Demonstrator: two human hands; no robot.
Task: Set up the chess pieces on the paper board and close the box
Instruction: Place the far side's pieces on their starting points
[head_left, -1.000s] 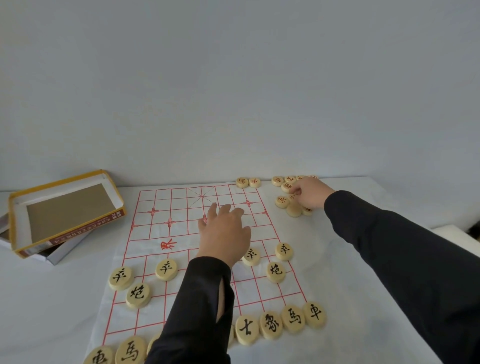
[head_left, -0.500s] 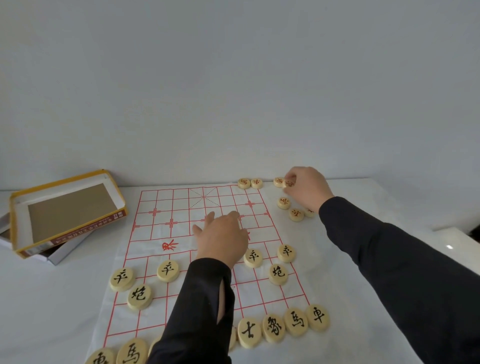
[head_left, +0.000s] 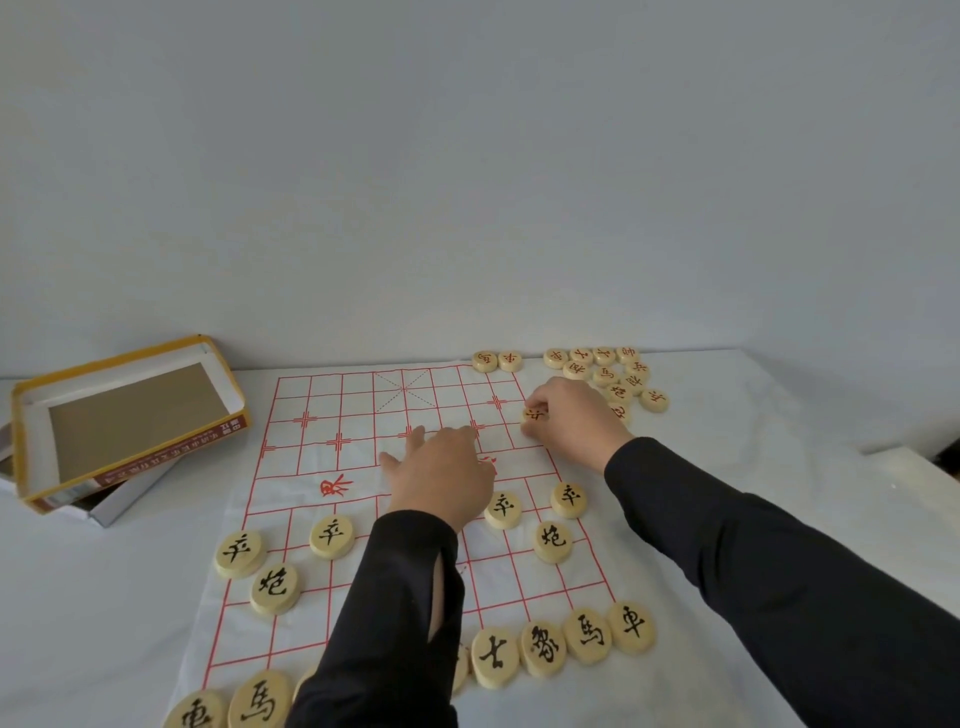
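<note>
The paper board (head_left: 332, 415) with a red grid lies on the white table. Black-lettered wooden pieces (head_left: 550, 540) stand in rows on its near half. Several red-lettered pieces (head_left: 605, 374) lie in a loose pile beyond the board's far right corner, and two more (head_left: 497, 360) sit at the far edge. My right hand (head_left: 571, 421) pinches a red-lettered piece (head_left: 534, 414) over the board's right edge. My left hand (head_left: 441, 475) rests flat on the middle of the board, fingers spread, holding nothing.
An open yellow-rimmed box lid (head_left: 130, 415) leans on the white box base (head_left: 119, 506) at the left of the table. A wall rises right behind the table's far edge. The table's right edge (head_left: 883, 452) is near my right arm.
My right hand picked a red piece from the pile and carried it left and nearer, to the board's right edge. My left hand slid slightly nearer along the board.
</note>
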